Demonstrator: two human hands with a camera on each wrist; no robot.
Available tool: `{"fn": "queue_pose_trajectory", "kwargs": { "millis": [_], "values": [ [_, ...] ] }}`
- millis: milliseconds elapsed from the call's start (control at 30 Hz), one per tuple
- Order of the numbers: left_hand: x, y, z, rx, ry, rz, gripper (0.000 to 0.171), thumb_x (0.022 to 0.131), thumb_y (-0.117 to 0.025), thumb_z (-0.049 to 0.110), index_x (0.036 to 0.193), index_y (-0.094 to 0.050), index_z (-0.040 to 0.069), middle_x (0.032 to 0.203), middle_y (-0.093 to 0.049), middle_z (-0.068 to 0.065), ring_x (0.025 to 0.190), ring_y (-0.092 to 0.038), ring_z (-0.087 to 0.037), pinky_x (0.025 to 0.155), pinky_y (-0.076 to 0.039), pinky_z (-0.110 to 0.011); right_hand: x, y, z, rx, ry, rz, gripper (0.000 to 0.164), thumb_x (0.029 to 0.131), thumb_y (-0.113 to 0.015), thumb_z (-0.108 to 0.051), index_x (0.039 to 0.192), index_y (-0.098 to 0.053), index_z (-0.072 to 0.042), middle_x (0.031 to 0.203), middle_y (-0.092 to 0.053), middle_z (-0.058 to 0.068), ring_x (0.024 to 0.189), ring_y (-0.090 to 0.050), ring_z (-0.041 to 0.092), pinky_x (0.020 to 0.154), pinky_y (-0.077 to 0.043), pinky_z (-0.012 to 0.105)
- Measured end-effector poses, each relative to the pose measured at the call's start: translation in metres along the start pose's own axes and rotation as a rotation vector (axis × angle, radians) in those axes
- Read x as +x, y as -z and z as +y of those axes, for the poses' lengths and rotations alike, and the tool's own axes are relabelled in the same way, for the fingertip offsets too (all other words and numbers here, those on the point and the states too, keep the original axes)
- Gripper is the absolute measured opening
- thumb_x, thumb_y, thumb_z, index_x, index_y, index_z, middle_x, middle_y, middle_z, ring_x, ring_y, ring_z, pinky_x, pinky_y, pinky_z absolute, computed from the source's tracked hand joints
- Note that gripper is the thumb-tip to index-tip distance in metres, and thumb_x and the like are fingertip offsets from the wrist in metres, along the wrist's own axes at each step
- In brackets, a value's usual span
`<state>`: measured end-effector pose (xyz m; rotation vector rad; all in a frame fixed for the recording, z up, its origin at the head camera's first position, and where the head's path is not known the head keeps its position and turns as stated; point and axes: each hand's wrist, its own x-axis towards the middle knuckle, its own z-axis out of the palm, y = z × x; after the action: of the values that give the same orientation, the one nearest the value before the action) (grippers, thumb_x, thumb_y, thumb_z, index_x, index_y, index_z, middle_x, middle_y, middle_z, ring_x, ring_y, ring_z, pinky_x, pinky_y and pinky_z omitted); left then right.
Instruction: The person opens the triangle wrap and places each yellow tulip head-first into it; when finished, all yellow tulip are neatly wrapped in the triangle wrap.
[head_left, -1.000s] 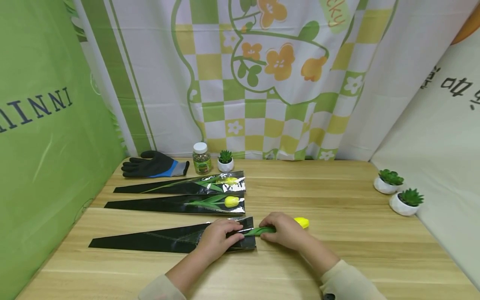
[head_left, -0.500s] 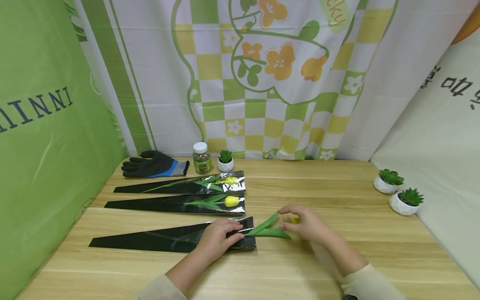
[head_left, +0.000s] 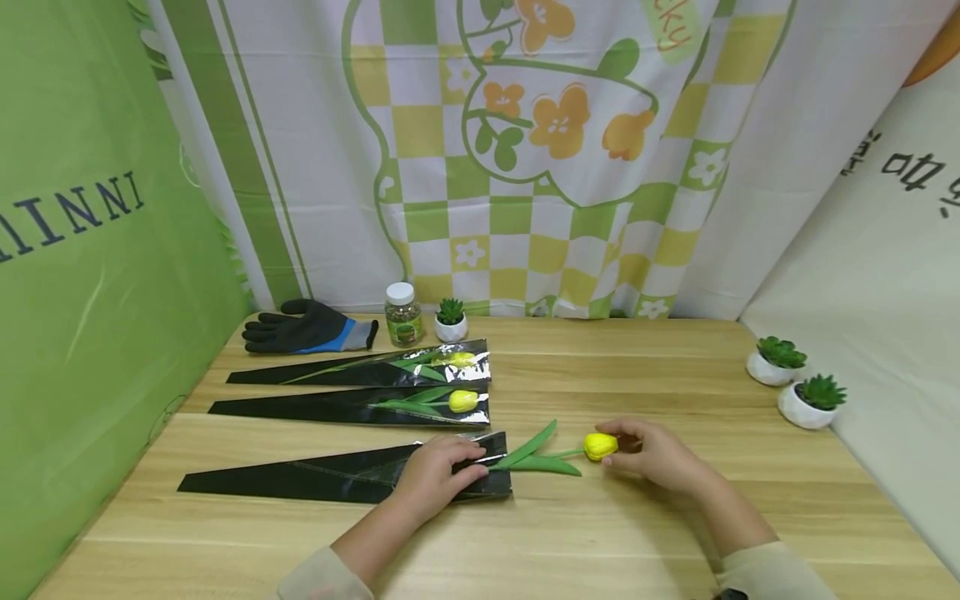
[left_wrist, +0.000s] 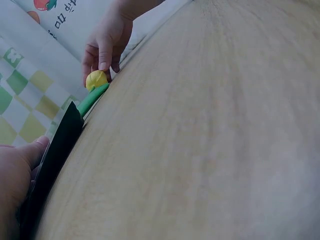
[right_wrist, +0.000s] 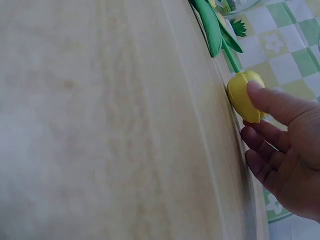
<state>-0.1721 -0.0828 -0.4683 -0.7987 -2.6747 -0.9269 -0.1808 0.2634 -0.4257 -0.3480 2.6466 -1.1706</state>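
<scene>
A yellow artificial tulip (head_left: 600,447) lies with its bloom and two green leaves (head_left: 536,463) outside the mouth of a black flower sleeve (head_left: 300,479). Its lower stem is hidden in the sleeve and under my left hand (head_left: 438,473). That hand rests on the sleeve near its wide end, fingers relaxed, pressing it to the table. My right hand (head_left: 652,454) pinches the tulip's bloom; in the right wrist view the thumb (right_wrist: 275,102) lies over the yellow petals. From the left wrist view, the bloom (left_wrist: 96,80) appears under the right hand's fingertips.
Behind lie two sleeves (head_left: 285,408) holding yellow tulips. A black and blue glove (head_left: 307,327), a white-lidded jar (head_left: 404,315) and a small potted succulent (head_left: 451,321) line the back edge. Two more potted succulents (head_left: 810,402) stand at the right.
My right hand has moved right along the tulip, from the leaves to the bloom. The leaves have spread apart and the bloom shows. My left hand has stayed on the sleeve.
</scene>
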Motion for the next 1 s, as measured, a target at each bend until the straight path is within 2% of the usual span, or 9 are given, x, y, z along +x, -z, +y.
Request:
{"fn": "queue_pose_trajectory", "kwargs": {
  "millis": [133, 267, 533, 1000],
  "values": [
    [0.001, 0.0, 0.0, -0.002, -0.002, -0.001, 0.026, 0.088, -0.072, 0.03, 0.108, -0.076, 0.014, 0.107, -0.074, -0.001, 0.103, -0.067, -0.018, 0.093, -0.055, -0.037, 0.002, -0.002, 0.001, 0.015, -0.015, 0.006, 0.047, 0.085, -0.076, -0.025, 0.126, -0.064, -0.007, 0.117, -0.065, 0.007, 0.1, -0.056, 0.018, 0.083, -0.05, 0.024],
    [0.001, 0.001, 0.0, 0.001, -0.008, 0.0, 0.026, 0.088, -0.072, 0.03, 0.108, -0.076, 0.014, 0.107, -0.075, -0.001, 0.102, -0.067, -0.018, 0.092, -0.055, -0.037, 0.005, -0.007, -0.002, 0.008, -0.002, 0.026, 0.044, 0.084, -0.077, -0.025, 0.123, -0.066, -0.008, 0.113, -0.066, 0.005, 0.096, -0.055, 0.016, 0.079, -0.049, 0.02],
    [0.001, 0.002, 0.002, -0.022, 0.007, -0.013, 0.027, 0.089, -0.071, 0.031, 0.109, -0.076, 0.014, 0.11, -0.074, -0.001, 0.104, -0.067, -0.019, 0.093, -0.055, -0.038, 0.012, -0.029, -0.015, 0.038, 0.027, 0.018, 0.042, 0.082, -0.08, -0.025, 0.117, -0.068, -0.006, 0.098, -0.066, 0.003, 0.087, -0.053, 0.015, 0.071, -0.046, 0.02],
    [0.003, 0.005, 0.007, -0.041, 0.03, -0.009, 0.027, 0.089, -0.071, 0.032, 0.11, -0.076, 0.014, 0.112, -0.074, -0.001, 0.106, -0.068, -0.019, 0.094, -0.055, -0.041, 0.027, -0.066, -0.045, 0.064, 0.093, 0.003, 0.039, 0.082, -0.08, -0.024, 0.113, -0.069, -0.004, 0.094, -0.067, 0.002, 0.082, -0.055, 0.014, 0.067, -0.048, 0.019]
  ]
}}
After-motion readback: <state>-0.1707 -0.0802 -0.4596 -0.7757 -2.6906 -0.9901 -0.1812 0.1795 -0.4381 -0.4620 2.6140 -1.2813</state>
